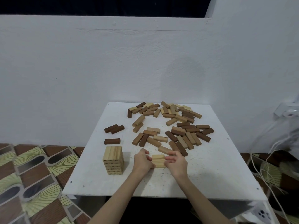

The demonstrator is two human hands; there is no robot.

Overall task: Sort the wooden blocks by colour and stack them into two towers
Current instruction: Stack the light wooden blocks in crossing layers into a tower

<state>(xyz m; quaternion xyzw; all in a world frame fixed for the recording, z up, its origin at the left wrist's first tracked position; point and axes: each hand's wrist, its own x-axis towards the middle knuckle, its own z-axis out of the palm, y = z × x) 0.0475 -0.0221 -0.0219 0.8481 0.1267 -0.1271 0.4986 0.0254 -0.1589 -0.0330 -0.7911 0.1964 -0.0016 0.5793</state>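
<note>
On the white square worktop [202,172], both hands press from either side against a small row of pale wooden blocks [158,161] lying side by side near the front centre. The left hand [142,162] has its fingers curled round the left ends of that row, and the right hand [175,162] grips the right ends, so the blocks are clamped between the two. Just to the left of the left hand stands a tower of pale wooden blocks [114,160], several layers high, its top layer running front to back. Behind the tower lie three dark brown wooden blocks [113,131]: two touching at an angle, one apart and nearer the tower. Across the far half of the worktop spreads a loose scatter of mixed pale, mid-brown and dark wooden blocks [169,125], many overlapping. A white plastered wall [113,62] rises behind, and a patterned brown and green floor [32,175] shows on the left.
</note>
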